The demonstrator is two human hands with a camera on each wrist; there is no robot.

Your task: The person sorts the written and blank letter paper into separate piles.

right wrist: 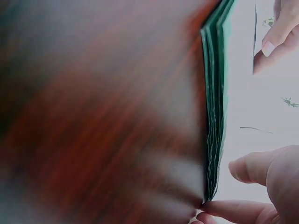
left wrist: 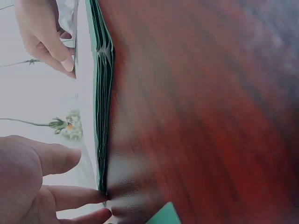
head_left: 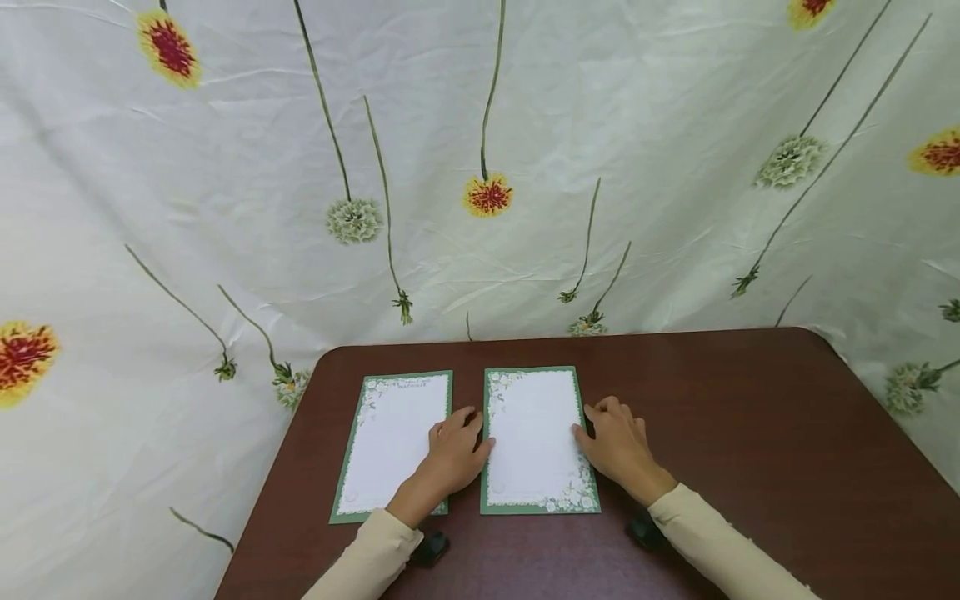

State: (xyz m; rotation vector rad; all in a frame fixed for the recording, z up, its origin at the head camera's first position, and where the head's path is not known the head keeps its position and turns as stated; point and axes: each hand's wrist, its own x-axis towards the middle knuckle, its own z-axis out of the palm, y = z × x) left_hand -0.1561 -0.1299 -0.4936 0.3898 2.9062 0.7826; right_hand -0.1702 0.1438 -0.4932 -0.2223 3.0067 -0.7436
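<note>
A stack of green-bordered floral paper sheets [head_left: 534, 433] lies flat on the brown table, between the two hands. My left hand [head_left: 455, 450] touches its left edge; in the left wrist view, straight fingers [left wrist: 77, 197] meet the layered green edge while the thumb stands off the page. At the right edge is my right hand [head_left: 618, 446]. In the right wrist view its fingertips touch the foot of the stack's side [right wrist: 215, 116], thumb raised over the white top. A second matching paper [head_left: 397, 442] lies to the left, partly hidden under my left forearm.
The brown tabletop [head_left: 750, 433] stretches away to the right, with its far edge against a white flower-printed cloth [head_left: 675, 208]. Dark wrist devices [head_left: 430, 550] sit under both forearms. A green paper corner [left wrist: 164, 215] shows low in the left wrist view.
</note>
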